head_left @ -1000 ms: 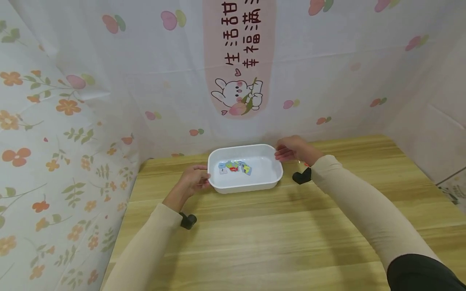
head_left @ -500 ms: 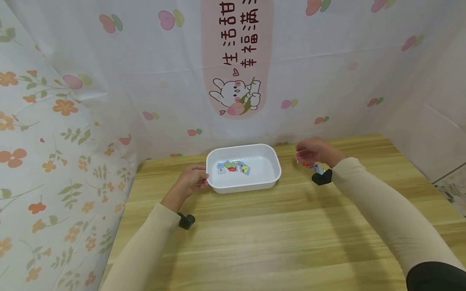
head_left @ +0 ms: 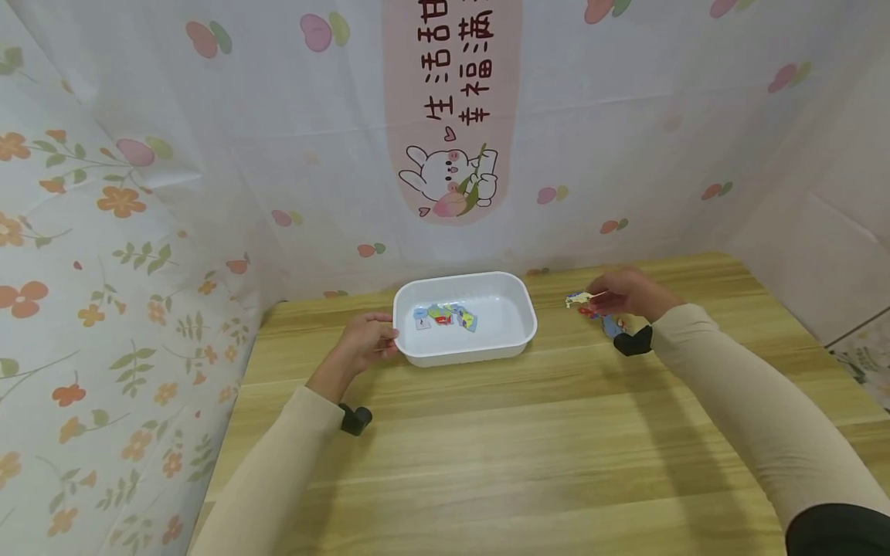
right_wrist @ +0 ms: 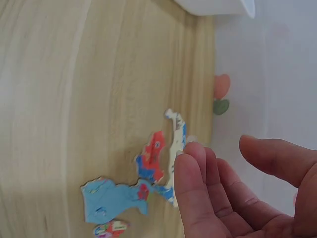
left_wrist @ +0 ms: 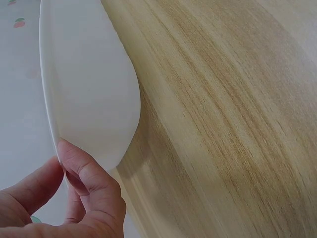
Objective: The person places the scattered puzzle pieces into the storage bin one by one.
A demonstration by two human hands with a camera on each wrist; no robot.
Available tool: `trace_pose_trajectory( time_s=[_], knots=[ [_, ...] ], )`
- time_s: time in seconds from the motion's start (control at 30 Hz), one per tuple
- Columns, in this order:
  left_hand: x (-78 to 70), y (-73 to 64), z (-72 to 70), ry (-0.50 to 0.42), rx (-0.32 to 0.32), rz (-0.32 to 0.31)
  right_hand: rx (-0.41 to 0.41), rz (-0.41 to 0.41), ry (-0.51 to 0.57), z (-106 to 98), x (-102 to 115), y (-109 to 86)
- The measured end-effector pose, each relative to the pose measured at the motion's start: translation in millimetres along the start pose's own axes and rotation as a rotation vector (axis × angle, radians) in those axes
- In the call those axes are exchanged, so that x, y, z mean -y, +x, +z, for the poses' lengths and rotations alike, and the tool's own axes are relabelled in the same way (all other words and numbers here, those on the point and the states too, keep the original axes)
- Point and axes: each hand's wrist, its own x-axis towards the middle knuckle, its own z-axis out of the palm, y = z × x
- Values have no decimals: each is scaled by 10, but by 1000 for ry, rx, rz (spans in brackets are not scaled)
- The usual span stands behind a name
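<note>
Left hand point(head_left: 363, 340) is pinching the white tray point(head_left: 469, 358) near the far edge of the bench point(head_left: 473, 448); right hand point(head_left: 629, 293), grip parted and empty, is reaching over coloured pieces point(right_wrist: 151, 157) toward the far-right corner.

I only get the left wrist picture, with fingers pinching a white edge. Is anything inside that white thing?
Observer: Yes, small colourful pieces lie in the white tray, toward its left end in the head view.

Visitor: Oh! And where's the other hand?

Observer: The right hand is off to the tray's right.

Visitor: Is it holding something too?

Observer: Apparently not: in the right wrist view its thumb stands apart from its fingers, which partly hide a cream piece. Whether they touch it, I can't tell.
</note>
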Motion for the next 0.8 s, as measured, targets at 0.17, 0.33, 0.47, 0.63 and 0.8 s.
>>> trace_pose_trajectory(
  time_s=[0.17, 0.33, 0.47, 0.63, 0.8],
  knots=[
    [-12, -6, -1, 8, -5, -3, -3, 43, 24, -30, -58, 25],
    [-14, -5, 2, 1, -7, -7, -6, 81, 38, -34, -115, 63],
    [-11, -1, -2, 4, 3, -4, -23, 78, 39, -28, -167, 87],
    [-16, 1, -7, 9, 6, -1, -23, 98, 58, -35, -241, 126],
    [-14, -4, -15, 16, 8, -2, -40, 88, 12, -9, -300, 167]
  ],
)
